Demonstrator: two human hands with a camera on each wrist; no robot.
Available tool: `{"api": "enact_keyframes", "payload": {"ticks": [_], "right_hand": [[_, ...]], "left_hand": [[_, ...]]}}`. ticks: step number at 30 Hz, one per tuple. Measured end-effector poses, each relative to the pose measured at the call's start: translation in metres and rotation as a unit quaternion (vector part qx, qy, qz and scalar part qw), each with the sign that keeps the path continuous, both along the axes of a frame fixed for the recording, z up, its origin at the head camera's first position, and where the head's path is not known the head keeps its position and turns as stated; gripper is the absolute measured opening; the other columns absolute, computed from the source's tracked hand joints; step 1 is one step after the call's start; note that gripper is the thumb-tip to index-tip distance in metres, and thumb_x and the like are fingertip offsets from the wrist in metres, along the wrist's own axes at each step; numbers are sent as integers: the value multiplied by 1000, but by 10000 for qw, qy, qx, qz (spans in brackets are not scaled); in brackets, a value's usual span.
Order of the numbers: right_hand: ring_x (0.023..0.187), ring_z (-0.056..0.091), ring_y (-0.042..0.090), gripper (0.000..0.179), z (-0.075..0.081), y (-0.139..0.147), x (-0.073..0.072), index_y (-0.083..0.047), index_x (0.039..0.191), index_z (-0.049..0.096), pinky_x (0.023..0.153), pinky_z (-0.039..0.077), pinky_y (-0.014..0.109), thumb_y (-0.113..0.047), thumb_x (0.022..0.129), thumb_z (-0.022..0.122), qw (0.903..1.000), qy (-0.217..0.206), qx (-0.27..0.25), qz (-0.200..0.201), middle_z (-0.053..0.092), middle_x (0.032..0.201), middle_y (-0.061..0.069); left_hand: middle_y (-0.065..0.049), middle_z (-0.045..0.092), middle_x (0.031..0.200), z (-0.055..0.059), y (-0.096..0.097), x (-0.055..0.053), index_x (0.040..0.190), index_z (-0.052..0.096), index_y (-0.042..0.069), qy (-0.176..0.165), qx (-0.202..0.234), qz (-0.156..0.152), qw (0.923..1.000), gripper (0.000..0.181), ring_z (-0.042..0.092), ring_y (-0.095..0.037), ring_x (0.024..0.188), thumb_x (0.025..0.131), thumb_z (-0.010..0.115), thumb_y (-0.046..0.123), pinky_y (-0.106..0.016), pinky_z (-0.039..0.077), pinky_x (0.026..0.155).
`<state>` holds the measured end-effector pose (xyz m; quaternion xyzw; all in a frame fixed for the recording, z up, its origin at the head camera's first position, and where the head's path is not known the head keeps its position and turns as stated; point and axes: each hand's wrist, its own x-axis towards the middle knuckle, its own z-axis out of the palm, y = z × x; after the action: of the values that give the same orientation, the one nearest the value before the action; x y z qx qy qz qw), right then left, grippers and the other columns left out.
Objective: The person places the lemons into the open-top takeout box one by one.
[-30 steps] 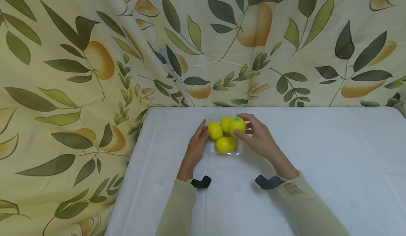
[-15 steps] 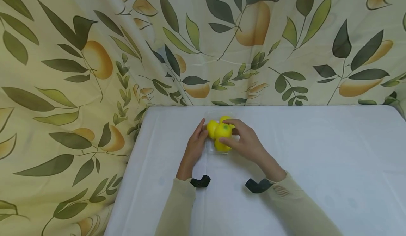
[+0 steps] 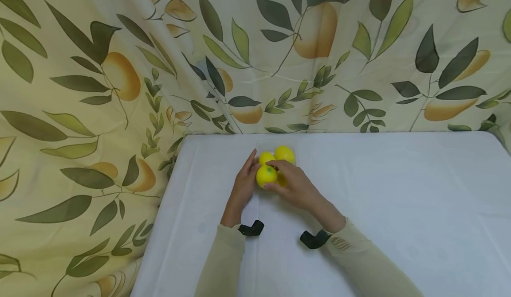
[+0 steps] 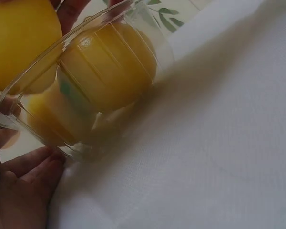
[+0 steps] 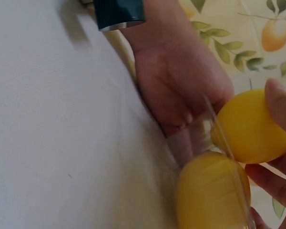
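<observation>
A clear plastic container (image 4: 163,52) stands near the far edge of the white table, holding yellow lemons. Two of them show at its back, a left lemon (image 3: 265,158) and a right lemon (image 3: 284,154). One more lemon (image 3: 281,179) is mostly covered by my right hand. My right hand (image 3: 297,186) pinches another lemon (image 5: 252,126) between thumb and fingers, over the container's near-left part and level with its rim or just above. My left hand (image 3: 244,184) rests against the container's left side, its fingers fairly straight.
A white cloth covers the table (image 3: 379,199). Behind it and to the left hangs a curtain (image 3: 119,124) printed with leaves and fruit. Each wrist bears a dark camera mount, the left mount (image 3: 252,228) and the right mount (image 3: 314,239).
My right hand has carried its lemon leftward and toward me, from the container's back right to its near left. My left hand has stayed at the container's side.
</observation>
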<state>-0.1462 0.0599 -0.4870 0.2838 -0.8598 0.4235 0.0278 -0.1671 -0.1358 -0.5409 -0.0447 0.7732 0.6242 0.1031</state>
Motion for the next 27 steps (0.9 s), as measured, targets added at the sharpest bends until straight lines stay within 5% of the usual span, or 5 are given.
{"api": "enact_keyframes", "payload": {"ticks": [8, 19, 27], "right_hand": [[116, 63, 22, 52, -5, -6, -2, -10, 130, 61, 104, 52, 45, -32, 88, 82, 9970, 740, 143, 186, 68, 126, 3], [120, 61, 26, 52, -6, -7, -1, -9, 133, 60, 105, 50, 52, -31, 90, 79, 9965, 744, 382, 88, 67, 129, 7], [121, 60, 28, 53, -7, -9, -2, -9, 134, 60, 108, 48, 53, -36, 91, 76, 9976, 334, 598, -113, 66, 132, 8]], "left_hand": [[14, 48, 155, 0, 1, 0, 153, 35, 54, 95, 145, 16, 9998, 51, 40, -17, 148, 105, 50, 49, -55, 23, 126], [15, 50, 153, 1, 1, -1, 154, 36, 53, 132, 135, -25, 9998, 51, 42, -15, 146, 105, 50, 50, -52, 25, 126], [13, 48, 155, -1, 0, -1, 154, 35, 53, 108, 75, -33, 9999, 51, 41, -15, 147, 105, 49, 51, -50, 25, 127]]}}
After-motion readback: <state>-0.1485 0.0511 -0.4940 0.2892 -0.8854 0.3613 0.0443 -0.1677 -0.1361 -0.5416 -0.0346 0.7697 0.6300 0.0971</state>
